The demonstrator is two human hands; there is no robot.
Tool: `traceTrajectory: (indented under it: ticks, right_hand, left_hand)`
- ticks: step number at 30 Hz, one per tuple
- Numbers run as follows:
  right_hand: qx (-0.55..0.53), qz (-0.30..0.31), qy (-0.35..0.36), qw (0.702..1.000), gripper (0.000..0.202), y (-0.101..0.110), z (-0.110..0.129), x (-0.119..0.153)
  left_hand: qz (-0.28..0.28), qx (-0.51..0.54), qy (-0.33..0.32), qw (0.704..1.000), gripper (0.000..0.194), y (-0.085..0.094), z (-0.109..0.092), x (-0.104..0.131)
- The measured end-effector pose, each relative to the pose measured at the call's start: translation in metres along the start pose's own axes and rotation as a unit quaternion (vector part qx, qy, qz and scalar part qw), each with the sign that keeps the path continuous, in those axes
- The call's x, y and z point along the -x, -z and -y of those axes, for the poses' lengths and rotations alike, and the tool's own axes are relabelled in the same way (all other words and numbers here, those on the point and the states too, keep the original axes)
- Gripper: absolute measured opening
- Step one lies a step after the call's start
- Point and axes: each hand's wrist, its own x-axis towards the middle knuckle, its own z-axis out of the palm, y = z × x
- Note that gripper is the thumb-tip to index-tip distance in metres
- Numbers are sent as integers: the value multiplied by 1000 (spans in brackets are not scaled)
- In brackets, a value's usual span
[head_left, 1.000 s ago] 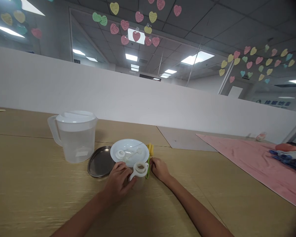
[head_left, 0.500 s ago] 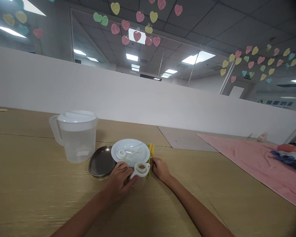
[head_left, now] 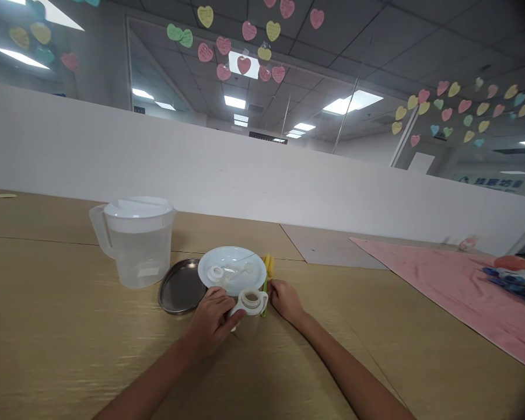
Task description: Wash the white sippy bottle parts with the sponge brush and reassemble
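Note:
My left hand (head_left: pixel 212 319) is closed on a clear bottle (head_left: pixel 248 329) with a white collar and a round open mouth (head_left: pixel 251 297). Just right of the bottle, my right hand (head_left: pixel 285 300) has its fingers curled beside a yellow and green item (head_left: pixel 269 266); whether they hold it cannot be made out. Behind the bottle is a white plate (head_left: pixel 204 267) bearing a small white ring-shaped part (head_left: pixel 215 273) and clear pieces. A round metal tray (head_left: pixel 181 287) lies left of the plate, partly behind my left hand.
A lidded clear pitcher (head_left: pixel 140 251) with liquid in it stands at the left. To the right, a pink cloth (head_left: pixel 459 286) covers the table, with blue and red fabric (head_left: pixel 514 277) on it. A white wall (head_left: pixel 245 175) rises behind the table.
Both hands keep nearly the same places and grips. The whole view has shifted very slightly.

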Motion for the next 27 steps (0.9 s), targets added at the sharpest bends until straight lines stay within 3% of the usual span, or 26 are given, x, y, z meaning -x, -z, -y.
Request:
traceTrajectory:
  ticks: [27]
  right_hand:
    - [-4,2,1,1000,28,0,0,1]
  left_hand:
    - [5,41,27,999,35,0,1,-1]
